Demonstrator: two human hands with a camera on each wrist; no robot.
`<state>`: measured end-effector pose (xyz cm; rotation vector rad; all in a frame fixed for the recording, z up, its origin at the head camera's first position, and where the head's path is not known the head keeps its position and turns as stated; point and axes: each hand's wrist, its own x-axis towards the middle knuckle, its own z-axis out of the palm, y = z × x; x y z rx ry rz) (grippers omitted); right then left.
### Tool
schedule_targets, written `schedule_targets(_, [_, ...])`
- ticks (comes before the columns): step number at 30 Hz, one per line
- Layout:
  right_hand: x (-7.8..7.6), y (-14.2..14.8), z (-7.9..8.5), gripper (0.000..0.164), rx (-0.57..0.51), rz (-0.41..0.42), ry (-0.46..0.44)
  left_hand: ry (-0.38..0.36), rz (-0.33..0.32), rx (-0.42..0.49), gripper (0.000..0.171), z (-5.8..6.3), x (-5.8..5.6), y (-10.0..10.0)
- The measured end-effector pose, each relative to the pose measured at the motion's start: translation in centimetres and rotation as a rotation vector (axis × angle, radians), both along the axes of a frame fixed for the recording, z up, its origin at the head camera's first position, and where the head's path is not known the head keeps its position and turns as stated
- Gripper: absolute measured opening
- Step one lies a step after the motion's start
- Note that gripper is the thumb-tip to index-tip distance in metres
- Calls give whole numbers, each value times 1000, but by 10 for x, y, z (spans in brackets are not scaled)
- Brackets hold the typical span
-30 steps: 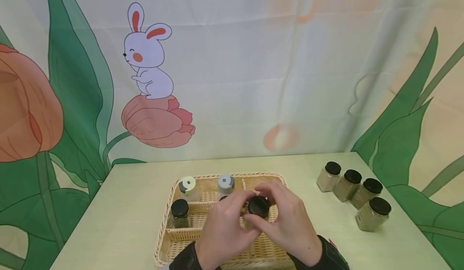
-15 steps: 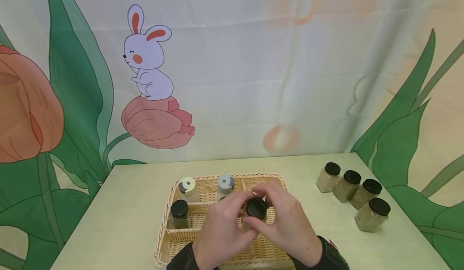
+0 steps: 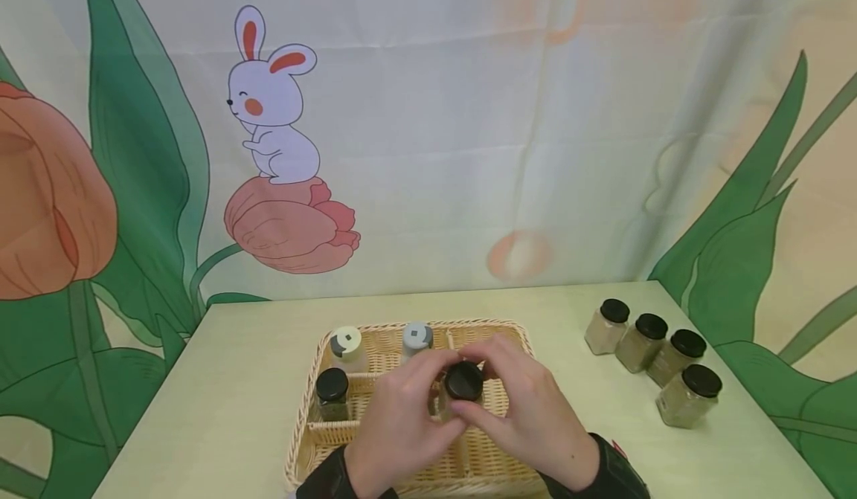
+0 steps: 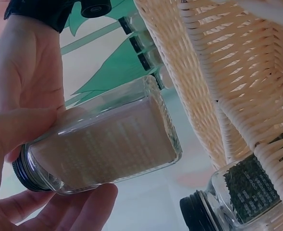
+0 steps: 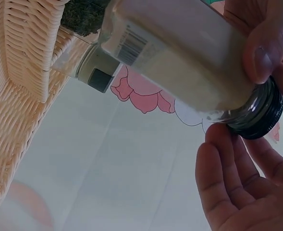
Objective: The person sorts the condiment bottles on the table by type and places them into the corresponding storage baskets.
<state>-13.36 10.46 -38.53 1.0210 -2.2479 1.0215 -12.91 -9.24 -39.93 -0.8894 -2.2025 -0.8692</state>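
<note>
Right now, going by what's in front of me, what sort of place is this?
Probably a staged indoor tabletop setup: a cloth backdrop printed with a cartoon rabbit hangs behind a table bearing a divided wicker basket and black-lidded jars.

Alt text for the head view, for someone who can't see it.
A person's left hand and right hand hold a black-lidded glass jar over a divided tan wicker basket. Four more black-lidded jars stand to its right on a pale table.
</note>
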Motion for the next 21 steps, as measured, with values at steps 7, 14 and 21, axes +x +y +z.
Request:
schedule_targets(7, [-2,2,0,54,17,21,43,-39,1,21,48,-1,2,-7])
schedule_targets(14, [-7,9,-1,56,53,-13,26,-81,-11,75,47,-2,4,-15])
schedule_targets(21, [-19,19,-3,53,75,-54,28,-197,-19,98,58,-2,8,-25])
